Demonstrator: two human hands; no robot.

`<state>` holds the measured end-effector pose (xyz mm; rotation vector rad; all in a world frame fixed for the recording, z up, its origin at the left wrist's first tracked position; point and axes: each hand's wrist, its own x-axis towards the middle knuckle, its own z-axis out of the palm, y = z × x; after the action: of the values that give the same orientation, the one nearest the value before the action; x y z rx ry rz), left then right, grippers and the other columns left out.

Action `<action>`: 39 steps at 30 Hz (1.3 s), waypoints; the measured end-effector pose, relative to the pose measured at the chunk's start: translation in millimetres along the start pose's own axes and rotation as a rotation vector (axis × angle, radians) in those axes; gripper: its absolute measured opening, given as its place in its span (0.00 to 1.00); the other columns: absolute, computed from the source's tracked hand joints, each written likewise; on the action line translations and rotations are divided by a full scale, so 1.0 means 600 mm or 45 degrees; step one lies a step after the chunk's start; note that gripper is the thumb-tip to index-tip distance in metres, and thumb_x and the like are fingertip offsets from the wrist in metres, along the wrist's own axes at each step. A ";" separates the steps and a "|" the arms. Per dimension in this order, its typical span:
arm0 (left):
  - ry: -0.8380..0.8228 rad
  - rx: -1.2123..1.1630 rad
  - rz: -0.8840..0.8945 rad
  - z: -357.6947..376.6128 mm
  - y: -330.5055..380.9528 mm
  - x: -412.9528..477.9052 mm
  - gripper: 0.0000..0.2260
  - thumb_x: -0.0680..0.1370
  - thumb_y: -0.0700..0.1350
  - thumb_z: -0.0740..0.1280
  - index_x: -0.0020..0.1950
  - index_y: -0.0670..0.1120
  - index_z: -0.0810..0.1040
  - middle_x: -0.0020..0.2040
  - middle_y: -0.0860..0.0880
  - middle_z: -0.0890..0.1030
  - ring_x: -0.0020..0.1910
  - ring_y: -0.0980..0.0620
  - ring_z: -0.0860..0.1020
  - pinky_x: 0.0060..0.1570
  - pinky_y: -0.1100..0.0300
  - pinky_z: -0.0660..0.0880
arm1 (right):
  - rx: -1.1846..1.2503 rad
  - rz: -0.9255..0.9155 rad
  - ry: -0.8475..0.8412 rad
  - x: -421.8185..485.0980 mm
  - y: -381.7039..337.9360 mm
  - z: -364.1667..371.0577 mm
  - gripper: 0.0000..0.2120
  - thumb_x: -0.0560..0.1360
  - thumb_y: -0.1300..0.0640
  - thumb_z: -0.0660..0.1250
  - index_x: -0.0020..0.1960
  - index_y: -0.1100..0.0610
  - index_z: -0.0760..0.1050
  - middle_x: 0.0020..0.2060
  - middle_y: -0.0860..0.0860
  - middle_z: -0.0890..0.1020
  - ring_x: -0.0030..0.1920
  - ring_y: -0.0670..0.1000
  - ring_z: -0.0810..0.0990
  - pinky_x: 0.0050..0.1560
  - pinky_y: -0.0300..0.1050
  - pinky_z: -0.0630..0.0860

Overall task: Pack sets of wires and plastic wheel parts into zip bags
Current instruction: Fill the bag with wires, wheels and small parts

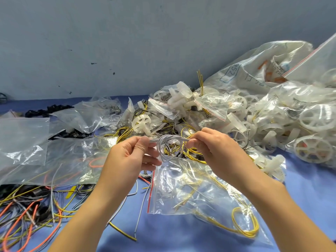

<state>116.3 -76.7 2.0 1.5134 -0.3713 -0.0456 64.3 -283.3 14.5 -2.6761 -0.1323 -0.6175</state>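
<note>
A big grey-blue wall [109, 42] stood behind everything. Below it was the table [309, 193], which had a blue top. On the far right of the table lay a big white sack [254, 70] with its mouth open. Next to it, a heap of white plastic wheels [314, 118] spread over the back right of the table. Many of the wheels were inside small clear bags. On the left lay flat clear bags [21, 140], one on top of another. Right in front of you, under your right arm, lay a zip bag [200, 193] with a red strip on its edge and yellow wires inside. By your left arm was a messy pile of loose wires [27, 220], orange, yellow, grey and black.

You held both hands up over the middle of the table. Your left hand [131, 155] had its fingers [143, 140] pinched on one end of a small grey wire loop [170, 137]. Your right hand [216, 146] had its fingers [194, 142] pinched on the other end. The grey wire loop hung in the air between your two hands, above the top corner of the zip bag.
</note>
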 end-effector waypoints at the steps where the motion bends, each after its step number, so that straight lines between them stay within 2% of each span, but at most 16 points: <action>1: 0.024 0.060 0.040 -0.002 -0.002 0.001 0.12 0.82 0.44 0.60 0.45 0.41 0.80 0.35 0.46 0.83 0.33 0.46 0.83 0.32 0.60 0.80 | 0.000 0.002 0.002 -0.001 -0.001 -0.001 0.20 0.79 0.42 0.52 0.51 0.50 0.80 0.42 0.40 0.71 0.41 0.45 0.69 0.42 0.50 0.73; 3: 0.091 0.186 0.122 -0.007 -0.008 0.004 0.12 0.83 0.44 0.60 0.44 0.44 0.80 0.36 0.48 0.83 0.32 0.48 0.83 0.30 0.62 0.78 | -0.027 0.005 0.025 -0.004 0.000 0.001 0.16 0.81 0.45 0.54 0.50 0.49 0.79 0.42 0.40 0.72 0.41 0.46 0.71 0.41 0.50 0.73; 6: 0.226 0.312 0.181 -0.024 -0.011 0.011 0.12 0.83 0.45 0.60 0.43 0.47 0.79 0.36 0.51 0.83 0.31 0.51 0.82 0.31 0.58 0.77 | -0.060 0.046 0.083 -0.004 0.012 -0.003 0.15 0.82 0.48 0.55 0.48 0.49 0.79 0.44 0.43 0.76 0.45 0.50 0.76 0.41 0.50 0.73; 9: 0.387 0.296 0.226 -0.053 -0.002 0.021 0.12 0.83 0.45 0.59 0.43 0.49 0.78 0.34 0.54 0.81 0.30 0.54 0.80 0.33 0.54 0.76 | -0.039 0.054 0.176 -0.004 0.024 -0.011 0.11 0.82 0.53 0.60 0.45 0.49 0.79 0.42 0.42 0.76 0.45 0.50 0.77 0.41 0.48 0.72; 11: 0.442 0.245 0.248 -0.068 0.006 0.023 0.12 0.83 0.45 0.59 0.43 0.50 0.78 0.33 0.55 0.80 0.31 0.55 0.80 0.33 0.55 0.77 | -0.004 0.026 0.164 -0.002 0.022 -0.008 0.10 0.82 0.55 0.62 0.45 0.48 0.79 0.43 0.42 0.77 0.45 0.50 0.77 0.44 0.49 0.74; 13: 0.394 0.161 0.226 -0.071 0.013 0.022 0.12 0.84 0.45 0.58 0.44 0.47 0.77 0.33 0.54 0.80 0.32 0.55 0.81 0.31 0.58 0.78 | 0.043 0.024 0.087 -0.001 0.019 -0.002 0.09 0.82 0.53 0.61 0.50 0.49 0.80 0.46 0.44 0.78 0.47 0.49 0.78 0.48 0.52 0.75; 15: 0.317 0.118 0.208 -0.065 0.018 0.018 0.12 0.84 0.45 0.58 0.46 0.45 0.77 0.34 0.53 0.79 0.32 0.54 0.81 0.30 0.61 0.78 | 0.094 0.058 -0.030 -0.002 0.018 -0.001 0.14 0.82 0.48 0.58 0.59 0.49 0.79 0.52 0.45 0.79 0.52 0.48 0.77 0.54 0.51 0.75; 18: 0.269 0.126 0.218 -0.052 0.021 0.013 0.11 0.83 0.44 0.58 0.46 0.44 0.77 0.33 0.54 0.80 0.31 0.53 0.80 0.29 0.62 0.77 | 0.137 0.094 -0.091 -0.002 0.010 -0.006 0.22 0.81 0.42 0.52 0.71 0.48 0.70 0.63 0.45 0.76 0.62 0.46 0.74 0.62 0.49 0.71; 22: 0.218 0.122 0.230 -0.038 0.022 0.010 0.11 0.83 0.44 0.58 0.46 0.43 0.78 0.34 0.53 0.80 0.32 0.53 0.80 0.31 0.60 0.78 | 0.388 0.029 -0.035 0.001 -0.020 0.002 0.24 0.81 0.42 0.53 0.72 0.48 0.70 0.65 0.43 0.77 0.64 0.41 0.74 0.65 0.46 0.71; 25: 0.191 0.024 0.201 -0.027 0.021 0.008 0.11 0.83 0.46 0.59 0.46 0.44 0.78 0.34 0.53 0.80 0.32 0.53 0.80 0.30 0.61 0.79 | 0.838 0.067 -0.164 0.003 -0.043 0.019 0.23 0.78 0.39 0.57 0.68 0.47 0.74 0.61 0.40 0.80 0.62 0.37 0.76 0.65 0.43 0.73; 27: 0.185 -0.053 0.170 -0.019 0.018 0.008 0.12 0.82 0.48 0.60 0.47 0.44 0.79 0.35 0.52 0.81 0.32 0.53 0.80 0.30 0.61 0.78 | 1.142 0.114 -0.243 0.005 -0.059 0.034 0.21 0.76 0.40 0.62 0.63 0.49 0.78 0.57 0.42 0.83 0.59 0.41 0.79 0.63 0.43 0.75; 30: 0.176 -0.096 0.146 -0.012 0.012 0.009 0.12 0.82 0.49 0.60 0.47 0.45 0.79 0.36 0.52 0.80 0.31 0.54 0.79 0.30 0.62 0.77 | 1.559 0.224 -0.339 0.007 -0.072 0.050 0.16 0.73 0.47 0.68 0.59 0.51 0.78 0.53 0.49 0.85 0.57 0.51 0.83 0.63 0.52 0.75; 33: 0.154 -0.100 0.140 -0.011 0.007 0.010 0.12 0.82 0.49 0.60 0.47 0.44 0.79 0.36 0.51 0.80 0.30 0.54 0.78 0.29 0.63 0.76 | 1.868 0.275 -0.429 0.004 -0.072 0.060 0.11 0.76 0.55 0.68 0.58 0.54 0.78 0.45 0.51 0.85 0.49 0.52 0.84 0.64 0.57 0.74; 36: 0.180 -0.096 0.137 -0.013 0.004 0.013 0.12 0.82 0.49 0.60 0.46 0.45 0.79 0.36 0.51 0.80 0.31 0.54 0.78 0.29 0.63 0.76 | 1.979 0.346 -0.463 0.004 -0.070 0.061 0.12 0.77 0.56 0.65 0.58 0.57 0.80 0.34 0.50 0.76 0.37 0.49 0.79 0.55 0.53 0.80; 37: 0.200 -0.091 0.136 -0.015 0.004 0.014 0.12 0.82 0.49 0.60 0.46 0.46 0.80 0.36 0.51 0.80 0.31 0.54 0.78 0.29 0.62 0.76 | 1.942 0.382 -0.459 0.004 -0.069 0.061 0.14 0.77 0.54 0.64 0.58 0.58 0.80 0.32 0.49 0.72 0.32 0.48 0.75 0.49 0.50 0.82; 39: 0.251 -0.059 0.136 -0.019 0.004 0.016 0.12 0.82 0.49 0.60 0.46 0.45 0.79 0.36 0.52 0.80 0.31 0.54 0.78 0.29 0.62 0.77 | 1.787 0.426 -0.440 0.005 -0.067 0.061 0.15 0.79 0.52 0.60 0.56 0.59 0.81 0.27 0.45 0.66 0.28 0.45 0.66 0.39 0.43 0.79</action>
<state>127.6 -68.1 6.2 1.4361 -0.2901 0.1775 74.4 -232.1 -0.3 -1.3426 -0.1312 0.1033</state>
